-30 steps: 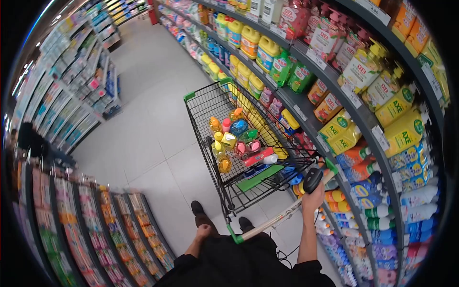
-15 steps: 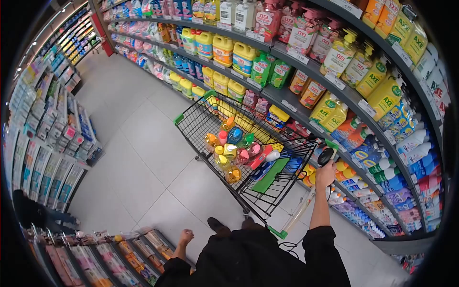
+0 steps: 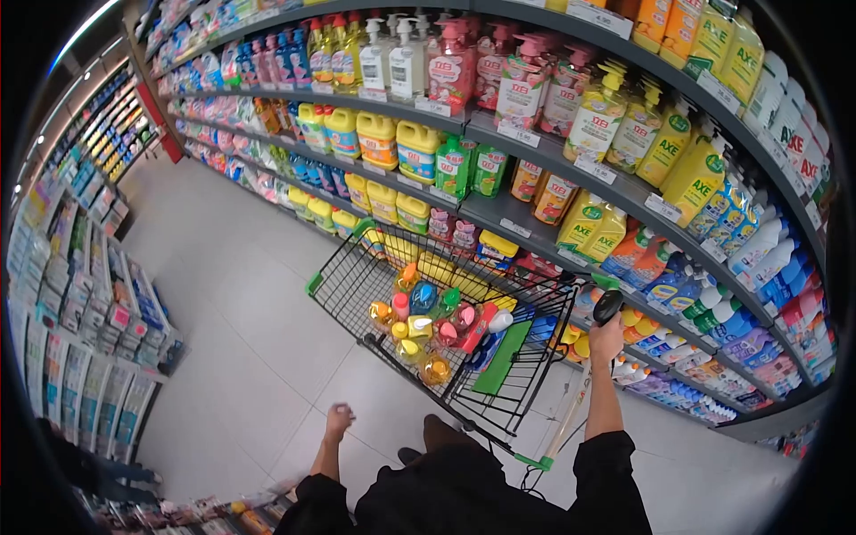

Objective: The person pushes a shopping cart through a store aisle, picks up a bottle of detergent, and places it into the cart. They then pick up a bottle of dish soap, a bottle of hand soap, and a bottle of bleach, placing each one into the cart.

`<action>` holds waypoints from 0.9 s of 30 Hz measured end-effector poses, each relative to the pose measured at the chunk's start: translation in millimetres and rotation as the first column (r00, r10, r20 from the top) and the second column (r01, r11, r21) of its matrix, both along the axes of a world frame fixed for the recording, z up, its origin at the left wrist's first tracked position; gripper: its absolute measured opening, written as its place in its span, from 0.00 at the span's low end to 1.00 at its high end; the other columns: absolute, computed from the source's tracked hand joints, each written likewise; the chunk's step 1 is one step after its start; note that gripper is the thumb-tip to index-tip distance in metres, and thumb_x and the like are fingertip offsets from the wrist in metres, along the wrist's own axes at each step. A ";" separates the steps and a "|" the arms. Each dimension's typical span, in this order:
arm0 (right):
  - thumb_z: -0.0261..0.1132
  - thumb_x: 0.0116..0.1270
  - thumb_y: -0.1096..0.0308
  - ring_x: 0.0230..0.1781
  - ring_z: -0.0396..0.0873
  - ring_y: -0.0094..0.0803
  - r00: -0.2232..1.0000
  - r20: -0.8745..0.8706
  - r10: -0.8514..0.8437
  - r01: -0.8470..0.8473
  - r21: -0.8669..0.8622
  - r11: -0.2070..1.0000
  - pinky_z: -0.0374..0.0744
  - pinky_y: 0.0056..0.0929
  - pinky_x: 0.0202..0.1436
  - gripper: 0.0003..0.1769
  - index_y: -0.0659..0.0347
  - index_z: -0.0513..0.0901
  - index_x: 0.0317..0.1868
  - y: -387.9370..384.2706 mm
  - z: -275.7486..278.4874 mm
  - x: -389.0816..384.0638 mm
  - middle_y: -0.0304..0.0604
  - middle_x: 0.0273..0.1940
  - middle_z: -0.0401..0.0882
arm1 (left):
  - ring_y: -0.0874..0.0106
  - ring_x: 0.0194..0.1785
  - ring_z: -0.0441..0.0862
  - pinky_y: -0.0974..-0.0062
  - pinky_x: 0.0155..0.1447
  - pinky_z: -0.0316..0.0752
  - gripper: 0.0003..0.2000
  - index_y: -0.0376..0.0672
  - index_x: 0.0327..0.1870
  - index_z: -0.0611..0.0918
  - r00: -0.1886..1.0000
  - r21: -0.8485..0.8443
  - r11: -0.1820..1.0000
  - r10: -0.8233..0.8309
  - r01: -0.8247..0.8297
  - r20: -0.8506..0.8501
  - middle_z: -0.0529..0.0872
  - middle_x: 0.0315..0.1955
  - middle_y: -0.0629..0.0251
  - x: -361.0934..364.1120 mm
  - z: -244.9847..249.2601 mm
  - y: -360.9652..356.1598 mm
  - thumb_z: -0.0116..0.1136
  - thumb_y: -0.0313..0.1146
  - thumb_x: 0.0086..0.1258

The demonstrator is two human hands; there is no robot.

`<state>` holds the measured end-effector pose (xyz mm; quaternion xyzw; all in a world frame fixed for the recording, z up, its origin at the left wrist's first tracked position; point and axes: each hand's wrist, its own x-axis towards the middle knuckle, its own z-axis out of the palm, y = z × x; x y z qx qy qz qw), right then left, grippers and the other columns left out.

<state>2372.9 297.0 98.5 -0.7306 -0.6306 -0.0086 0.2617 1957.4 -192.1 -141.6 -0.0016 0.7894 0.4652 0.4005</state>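
Observation:
My right hand (image 3: 606,341) is wrapped round a black handheld barcode scanner (image 3: 608,308), its rounded head upward, at the right end of the shopping cart's handle (image 3: 572,406). The wire shopping cart (image 3: 357,332) stands before me with green corner pieces and a green flap (image 3: 504,358). Inside it lie several bottles with coloured caps, among them a yellow-capped bottle (image 3: 408,349), a blue-topped one (image 3: 423,297) and a red pack (image 3: 475,327). My left hand (image 3: 339,422) hangs free left of the cart, fingers loosely bent, with nothing in it.
Along the cart's far side runs a tall shelf (image 3: 490,212) of detergent jugs and pump bottles. A display rack (image 3: 85,303) stands at left across the tiled floor (image 3: 241,339). At lower left, a person (image 3: 98,473) in dark clothes is partly seen. More low goods line the bottom edge.
My view has shifted, and the cart and shelves sit further left in it. My left hand has swung forward and up. The right hand keeps its grip.

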 end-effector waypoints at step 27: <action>0.73 0.52 0.60 0.40 0.84 0.57 0.965 -0.186 -0.184 0.172 -0.077 0.982 0.81 0.50 0.44 0.26 0.61 0.77 0.49 12.5 -0.9 -1.5 0.57 0.37 0.86 | 0.60 0.33 0.83 0.66 0.32 0.81 0.22 0.36 0.54 0.64 0.890 0.143 0.972 0.227 -0.185 -0.396 0.80 0.39 0.43 -97.3 26.0 211.5 0.58 0.19 0.61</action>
